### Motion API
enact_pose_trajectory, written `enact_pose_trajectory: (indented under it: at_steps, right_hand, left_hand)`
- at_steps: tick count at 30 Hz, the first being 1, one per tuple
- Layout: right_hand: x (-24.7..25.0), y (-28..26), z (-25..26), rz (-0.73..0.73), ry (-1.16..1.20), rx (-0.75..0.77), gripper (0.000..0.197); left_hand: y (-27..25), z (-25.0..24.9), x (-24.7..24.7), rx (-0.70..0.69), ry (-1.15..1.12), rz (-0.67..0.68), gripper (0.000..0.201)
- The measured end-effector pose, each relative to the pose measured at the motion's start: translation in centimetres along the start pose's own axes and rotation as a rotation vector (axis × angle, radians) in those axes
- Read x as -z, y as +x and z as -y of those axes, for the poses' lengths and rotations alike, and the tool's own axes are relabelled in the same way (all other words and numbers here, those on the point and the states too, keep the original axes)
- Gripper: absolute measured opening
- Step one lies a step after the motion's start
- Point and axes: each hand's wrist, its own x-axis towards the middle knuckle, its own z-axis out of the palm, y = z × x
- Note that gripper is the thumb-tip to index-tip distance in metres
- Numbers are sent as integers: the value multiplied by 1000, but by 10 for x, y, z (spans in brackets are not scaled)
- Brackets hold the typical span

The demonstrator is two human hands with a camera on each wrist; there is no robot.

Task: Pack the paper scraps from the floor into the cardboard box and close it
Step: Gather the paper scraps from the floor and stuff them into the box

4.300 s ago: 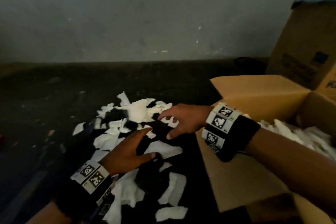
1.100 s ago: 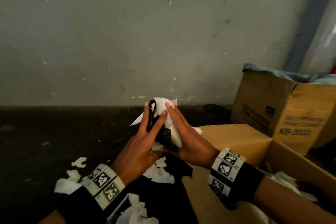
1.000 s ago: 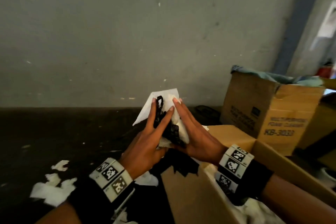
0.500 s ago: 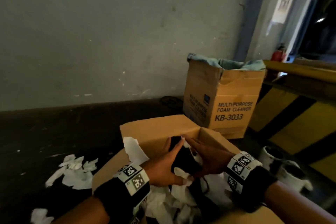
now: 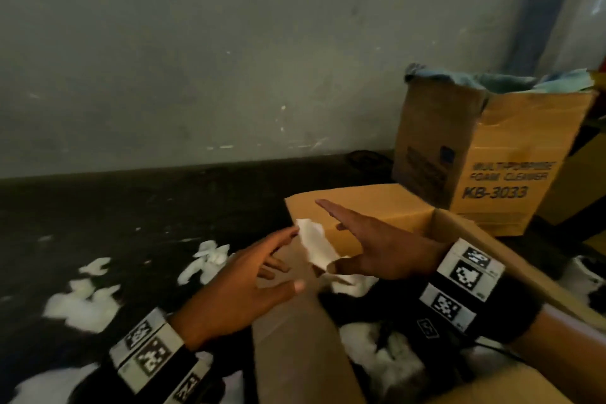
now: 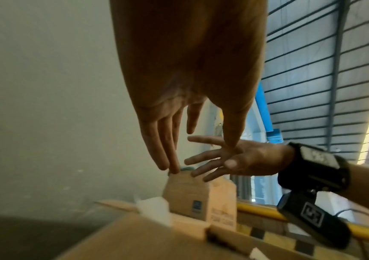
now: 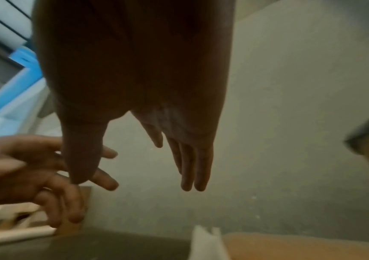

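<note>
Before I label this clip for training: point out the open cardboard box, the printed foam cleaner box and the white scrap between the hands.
open cardboard box [image 5: 367,207]: head view, far flap.
foam cleaner box [image 5: 511,174]: head view, printed side.
white scrap [image 5: 316,248]: head view, its middle.

Looks like warehouse or industrial storeroom. Bare grey scuffed concrete wall fills upper frame, meets dark grimy floor at mid-left. Brown cardboard carton printed "MULTI-PURPOSE FOAM CLEANER KB-3033" stands at right against wall, teal cloth bunched over its top. Left wrist view: grey corrugated metal sheeting with dark horizontal ribs at upper right, blue steel beam running diagonally, yellow painted barrier rail at lower right.
</note>
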Motion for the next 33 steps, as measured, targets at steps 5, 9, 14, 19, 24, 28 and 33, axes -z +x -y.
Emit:
enact_pose_trajectory:
  at_steps: [5,9,14,19,24,28,33]
  right_hand:
    - [-63,66,86,208,-56,151,100]
    - [-123,121,142,314,-179,200,101]
    - [-226,172,170,470,-236,57,110]
    - [-309,168,145,498,-266,-300,135]
    - [-361,172,134,398,-166,-410,138]
    - [-376,186,150,249,-50,-345,118]
    - [-358,214,161,230,22,-229,90]
  left_hand:
    - [-77,93,59,197,-31,-43,69]
    - [-133,162,98,338,15,20,79]
    - [-208,256,129,432,195,199,100]
    - [-249,303,127,632,274,466,122]
    - [-233,324,113,532,468,556,131]
    - [-206,333,112,433,561,477,112]
    - [-169,338,128,435,553,365,107]
